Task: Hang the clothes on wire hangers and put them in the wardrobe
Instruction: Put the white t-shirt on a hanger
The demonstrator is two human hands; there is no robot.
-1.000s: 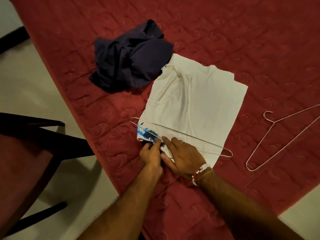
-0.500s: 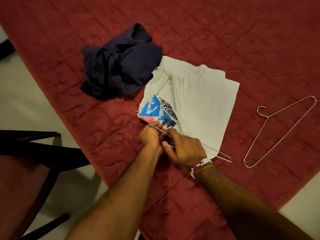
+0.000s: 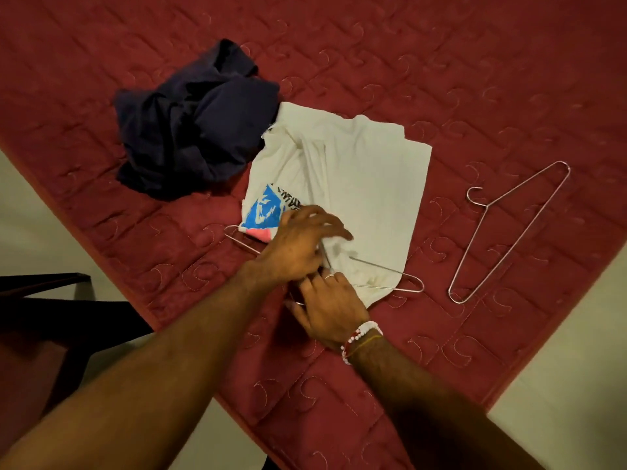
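Note:
A white T-shirt (image 3: 366, 178) with a blue and pink print lies flat on the red quilted bed. A wire hanger (image 3: 412, 283) runs through its near hem, both ends sticking out at the sides. My left hand (image 3: 298, 244) rests on the shirt's near edge, fingers bent over the cloth and the wire. My right hand (image 3: 327, 305) sits just below it, fingers on the hanger's middle part. A second wire hanger (image 3: 509, 232) lies loose to the right. A crumpled dark navy garment (image 3: 190, 127) lies at the shirt's upper left.
The red bed (image 3: 475, 79) fills most of the view, its edges running diagonally on both sides with pale floor (image 3: 30, 212) beyond. A dark wooden chair (image 3: 40, 320) stands at the lower left beside the bed.
The shirt's near hem has been folded back, showing the blue print. The hanger has slid under the cloth. My left hand moved up onto the shirt; my right hand shifted below it.

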